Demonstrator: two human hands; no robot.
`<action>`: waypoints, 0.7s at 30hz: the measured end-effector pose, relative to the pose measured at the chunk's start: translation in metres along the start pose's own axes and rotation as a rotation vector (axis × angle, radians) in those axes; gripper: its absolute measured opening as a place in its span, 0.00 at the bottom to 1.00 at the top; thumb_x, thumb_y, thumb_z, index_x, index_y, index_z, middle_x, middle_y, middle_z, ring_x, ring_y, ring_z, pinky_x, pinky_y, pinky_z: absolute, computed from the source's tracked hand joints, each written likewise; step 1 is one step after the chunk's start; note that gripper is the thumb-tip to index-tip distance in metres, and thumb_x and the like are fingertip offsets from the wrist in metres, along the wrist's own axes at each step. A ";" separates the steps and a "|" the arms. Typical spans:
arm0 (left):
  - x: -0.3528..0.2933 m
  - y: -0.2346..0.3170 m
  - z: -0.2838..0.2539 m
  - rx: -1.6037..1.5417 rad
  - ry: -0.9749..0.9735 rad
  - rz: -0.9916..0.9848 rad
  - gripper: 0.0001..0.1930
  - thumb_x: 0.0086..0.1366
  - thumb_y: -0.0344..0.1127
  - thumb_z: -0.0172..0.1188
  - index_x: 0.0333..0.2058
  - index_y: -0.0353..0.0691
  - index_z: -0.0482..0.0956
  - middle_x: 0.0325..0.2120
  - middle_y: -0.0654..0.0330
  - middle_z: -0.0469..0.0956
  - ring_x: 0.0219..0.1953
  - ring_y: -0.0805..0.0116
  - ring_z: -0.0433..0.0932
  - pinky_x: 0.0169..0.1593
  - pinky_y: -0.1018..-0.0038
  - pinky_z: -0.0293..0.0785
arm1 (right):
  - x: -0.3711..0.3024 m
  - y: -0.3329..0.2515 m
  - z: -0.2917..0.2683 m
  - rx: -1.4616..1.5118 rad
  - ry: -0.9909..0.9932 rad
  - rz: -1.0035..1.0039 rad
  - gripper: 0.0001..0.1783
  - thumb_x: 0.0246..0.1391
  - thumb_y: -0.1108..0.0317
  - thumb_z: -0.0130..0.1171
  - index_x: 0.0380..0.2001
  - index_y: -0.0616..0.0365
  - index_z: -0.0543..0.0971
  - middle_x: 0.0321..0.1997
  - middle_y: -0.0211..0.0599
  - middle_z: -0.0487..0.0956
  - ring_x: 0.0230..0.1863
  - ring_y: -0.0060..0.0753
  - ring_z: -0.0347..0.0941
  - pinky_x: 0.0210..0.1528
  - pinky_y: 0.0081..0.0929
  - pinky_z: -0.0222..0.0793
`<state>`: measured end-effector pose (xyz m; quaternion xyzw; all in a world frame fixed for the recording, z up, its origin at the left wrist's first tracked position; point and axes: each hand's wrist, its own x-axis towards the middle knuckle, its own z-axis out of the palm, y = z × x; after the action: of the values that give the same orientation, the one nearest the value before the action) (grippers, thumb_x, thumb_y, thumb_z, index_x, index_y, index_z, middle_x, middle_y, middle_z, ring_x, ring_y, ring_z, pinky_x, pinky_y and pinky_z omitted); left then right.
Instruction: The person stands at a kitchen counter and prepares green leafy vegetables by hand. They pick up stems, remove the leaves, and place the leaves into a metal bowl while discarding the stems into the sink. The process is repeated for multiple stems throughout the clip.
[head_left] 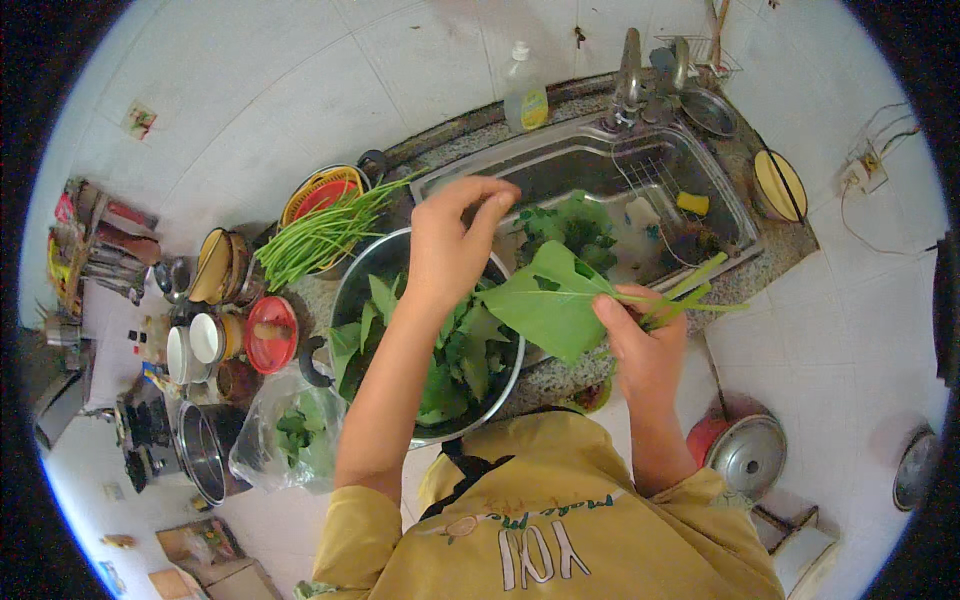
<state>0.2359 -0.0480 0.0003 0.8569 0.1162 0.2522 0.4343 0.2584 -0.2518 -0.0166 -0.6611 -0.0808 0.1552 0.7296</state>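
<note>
Bowl (355, 275) of leaves (460, 350) left of sink (560, 160); beans (320, 235) behind bowl; bag (285, 430) at bowl's near left.

Head-worn fisheye, steeply down, close.

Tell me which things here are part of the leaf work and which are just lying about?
In use:
- left hand, raised over the round metal bowl of green leaves
- right hand, holding the large green leaf with pale stems
- steel sink holding more greens

Lying about:
- bundle of long green stalks
- clear plastic bottle
- red round lid
- yellow sponge
</note>
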 end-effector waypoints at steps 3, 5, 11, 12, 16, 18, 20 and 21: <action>-0.022 0.031 -0.005 -0.037 -0.121 0.181 0.08 0.43 0.29 0.62 0.26 0.40 0.77 0.38 0.58 0.73 0.41 0.60 0.70 0.45 0.67 0.66 | 0.004 0.002 0.002 0.017 -0.001 -0.003 0.09 0.40 0.70 0.62 0.27 0.64 0.78 0.24 0.30 0.76 0.26 0.19 0.70 0.31 0.16 0.64; -0.033 0.044 -0.007 0.058 -0.159 0.378 0.09 0.41 0.30 0.63 0.25 0.40 0.77 0.36 0.60 0.73 0.40 0.61 0.70 0.44 0.67 0.65 | 0.005 0.004 0.004 0.021 0.010 -0.040 0.09 0.40 0.70 0.62 0.26 0.64 0.78 0.24 0.30 0.76 0.26 0.19 0.69 0.31 0.16 0.64; -0.050 0.047 -0.003 0.255 -0.068 0.536 0.10 0.38 0.30 0.63 0.24 0.39 0.74 0.34 0.61 0.71 0.39 0.59 0.68 0.42 0.65 0.63 | 0.004 0.001 0.018 0.033 -0.037 -0.032 0.08 0.42 0.69 0.61 0.23 0.64 0.78 0.23 0.29 0.76 0.24 0.17 0.68 0.29 0.16 0.63; -0.051 0.047 -0.002 0.265 -0.046 0.537 0.11 0.38 0.30 0.63 0.24 0.39 0.74 0.34 0.61 0.71 0.39 0.59 0.68 0.42 0.64 0.63 | 0.005 0.001 0.019 0.036 -0.050 0.004 0.08 0.42 0.69 0.61 0.23 0.64 0.78 0.23 0.29 0.76 0.24 0.17 0.68 0.29 0.15 0.63; -0.056 0.041 0.004 0.307 0.025 0.525 0.10 0.39 0.28 0.62 0.24 0.38 0.74 0.33 0.60 0.71 0.39 0.59 0.68 0.41 0.64 0.63 | 0.007 -0.001 0.022 0.060 -0.057 0.125 0.08 0.42 0.68 0.61 0.23 0.64 0.77 0.22 0.29 0.75 0.24 0.17 0.68 0.28 0.15 0.63; -0.059 0.038 0.010 0.290 0.048 0.493 0.09 0.39 0.27 0.62 0.24 0.38 0.74 0.33 0.60 0.71 0.38 0.59 0.68 0.41 0.65 0.63 | 0.006 0.001 0.024 0.054 -0.046 0.096 0.08 0.43 0.68 0.61 0.23 0.63 0.76 0.22 0.29 0.75 0.24 0.17 0.68 0.28 0.16 0.63; -0.058 0.037 0.010 0.242 0.018 0.426 0.08 0.40 0.25 0.61 0.23 0.38 0.74 0.31 0.60 0.71 0.36 0.60 0.68 0.39 0.66 0.63 | 0.007 0.009 0.024 0.022 -0.039 -0.010 0.08 0.43 0.69 0.61 0.23 0.63 0.76 0.22 0.29 0.75 0.24 0.18 0.68 0.27 0.17 0.64; -0.057 0.037 0.010 0.220 0.003 0.393 0.08 0.40 0.24 0.60 0.23 0.38 0.74 0.31 0.60 0.71 0.35 0.60 0.68 0.38 0.67 0.64 | 0.007 0.011 0.024 -0.037 -0.025 -0.091 0.08 0.43 0.68 0.61 0.23 0.63 0.76 0.22 0.29 0.76 0.24 0.19 0.69 0.28 0.17 0.64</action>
<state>0.1927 -0.1007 0.0061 0.9049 -0.0255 0.3189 0.2806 0.2563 -0.2262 -0.0252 -0.6682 -0.1228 0.1288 0.7224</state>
